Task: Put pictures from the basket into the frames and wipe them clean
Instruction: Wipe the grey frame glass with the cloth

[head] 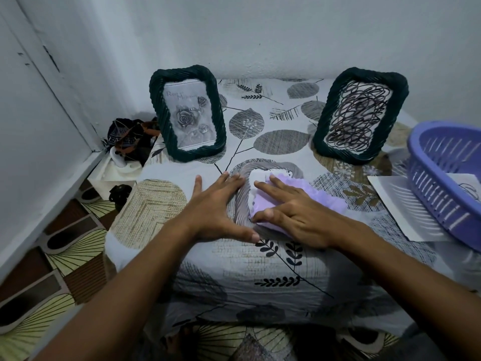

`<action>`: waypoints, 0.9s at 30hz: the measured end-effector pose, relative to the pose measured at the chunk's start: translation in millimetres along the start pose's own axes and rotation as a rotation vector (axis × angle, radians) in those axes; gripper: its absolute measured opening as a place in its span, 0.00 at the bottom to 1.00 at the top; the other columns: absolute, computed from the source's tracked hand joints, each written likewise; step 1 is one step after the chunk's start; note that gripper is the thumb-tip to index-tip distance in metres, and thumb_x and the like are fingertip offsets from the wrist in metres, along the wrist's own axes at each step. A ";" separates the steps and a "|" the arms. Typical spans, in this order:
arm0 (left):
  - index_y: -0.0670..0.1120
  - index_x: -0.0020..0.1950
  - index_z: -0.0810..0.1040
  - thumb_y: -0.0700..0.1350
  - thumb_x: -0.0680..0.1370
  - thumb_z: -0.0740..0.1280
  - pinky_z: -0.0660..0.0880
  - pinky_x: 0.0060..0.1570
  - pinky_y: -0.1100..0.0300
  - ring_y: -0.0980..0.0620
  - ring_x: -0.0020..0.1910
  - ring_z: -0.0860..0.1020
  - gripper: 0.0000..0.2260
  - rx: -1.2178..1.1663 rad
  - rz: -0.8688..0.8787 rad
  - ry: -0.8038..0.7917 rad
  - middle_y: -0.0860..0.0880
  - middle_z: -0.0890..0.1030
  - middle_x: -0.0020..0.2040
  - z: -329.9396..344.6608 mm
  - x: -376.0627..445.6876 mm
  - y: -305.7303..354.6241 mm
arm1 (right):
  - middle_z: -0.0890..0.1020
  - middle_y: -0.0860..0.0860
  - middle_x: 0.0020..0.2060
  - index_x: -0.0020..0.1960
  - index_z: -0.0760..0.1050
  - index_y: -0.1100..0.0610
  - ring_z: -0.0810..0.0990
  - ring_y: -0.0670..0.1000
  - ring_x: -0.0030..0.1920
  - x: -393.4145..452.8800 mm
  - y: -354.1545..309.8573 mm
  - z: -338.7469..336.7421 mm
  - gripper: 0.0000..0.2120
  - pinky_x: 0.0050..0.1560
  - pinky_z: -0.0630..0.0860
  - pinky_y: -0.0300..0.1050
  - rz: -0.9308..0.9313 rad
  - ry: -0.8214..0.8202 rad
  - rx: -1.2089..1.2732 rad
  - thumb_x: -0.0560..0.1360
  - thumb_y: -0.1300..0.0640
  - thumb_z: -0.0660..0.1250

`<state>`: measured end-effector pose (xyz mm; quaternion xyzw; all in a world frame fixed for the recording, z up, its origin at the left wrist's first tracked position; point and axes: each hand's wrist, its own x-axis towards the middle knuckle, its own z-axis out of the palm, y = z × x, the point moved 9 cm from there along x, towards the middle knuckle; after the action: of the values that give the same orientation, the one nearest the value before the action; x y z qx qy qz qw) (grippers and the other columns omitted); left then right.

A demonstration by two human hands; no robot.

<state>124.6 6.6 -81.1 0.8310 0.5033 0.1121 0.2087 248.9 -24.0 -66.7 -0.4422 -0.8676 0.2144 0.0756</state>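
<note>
The grey woven picture frame (240,201) lies flat; left hand (214,204) steadies it with straight fingers, right hand (291,207) presses the lilac cloth (299,191) on it to wipe.

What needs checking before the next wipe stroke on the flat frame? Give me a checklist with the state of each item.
1. Grey frame lies flat on the table cloth: ok.
2. Left hand steadies the frame, fingers straight along its left edge: ok.
3. Right hand presses the purple cloth onto the frame's face: ok.
4. Picture seated in this frame: cannot tell, the cloth and hand cover most of it.
5. Two dark green frames, left and right, stand upright behind, apart from the hands: ok.
6. Purple basket sits at the right, apart from the wiping: ok.
</note>
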 end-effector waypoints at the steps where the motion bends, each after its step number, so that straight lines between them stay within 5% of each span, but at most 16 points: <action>1: 0.54 0.79 0.50 0.79 0.54 0.63 0.30 0.72 0.44 0.61 0.76 0.42 0.59 0.002 -0.001 -0.003 0.54 0.51 0.79 0.1 0.0 -0.1 | 0.47 0.42 0.77 0.67 0.71 0.37 0.38 0.45 0.76 -0.5 0.8 0.7 0.42 0.75 0.41 0.49 0.001 -0.005 -0.008 0.68 0.24 0.30; 7: 0.55 0.79 0.49 0.80 0.53 0.62 0.30 0.72 0.43 0.60 0.76 0.43 0.60 0.009 -0.005 -0.006 0.54 0.51 0.79 1.1 1.3 -1.1 | 0.47 0.45 0.78 0.66 0.73 0.38 0.38 0.46 0.77 -0.7 -0.9 0.5 0.44 0.74 0.40 0.44 0.002 -0.004 -0.010 0.68 0.24 0.30; 11: 0.55 0.79 0.50 0.79 0.53 0.63 0.30 0.72 0.44 0.60 0.76 0.43 0.60 -0.001 -0.001 -0.002 0.54 0.52 0.79 -0.3 0.3 -0.9 | 0.48 0.46 0.78 0.65 0.75 0.40 0.39 0.44 0.76 -3.3 5.1 -6.6 0.43 0.69 0.36 0.30 0.025 0.036 0.033 0.68 0.24 0.33; 20: 0.55 0.78 0.51 0.78 0.54 0.65 0.30 0.72 0.43 0.61 0.76 0.43 0.59 -0.007 -0.001 -0.001 0.55 0.52 0.79 0.2 2.2 -2.4 | 0.46 0.41 0.77 0.66 0.72 0.38 0.37 0.43 0.76 -0.5 -0.9 0.3 0.45 0.74 0.41 0.46 0.014 0.032 0.014 0.66 0.22 0.30; 27: 0.54 0.78 0.50 0.79 0.53 0.64 0.30 0.72 0.43 0.61 0.76 0.43 0.59 -0.006 -0.004 -0.005 0.54 0.52 0.79 1.0 2.0 -2.5 | 0.45 0.40 0.76 0.65 0.72 0.36 0.36 0.44 0.76 -1.1 -0.9 -0.3 0.44 0.74 0.40 0.45 0.019 0.016 0.032 0.65 0.21 0.30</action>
<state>123.9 9.1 -83.2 0.8297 0.5040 0.1112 0.2124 249.0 -25.2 -66.0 -0.4507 -0.8593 0.2256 0.0875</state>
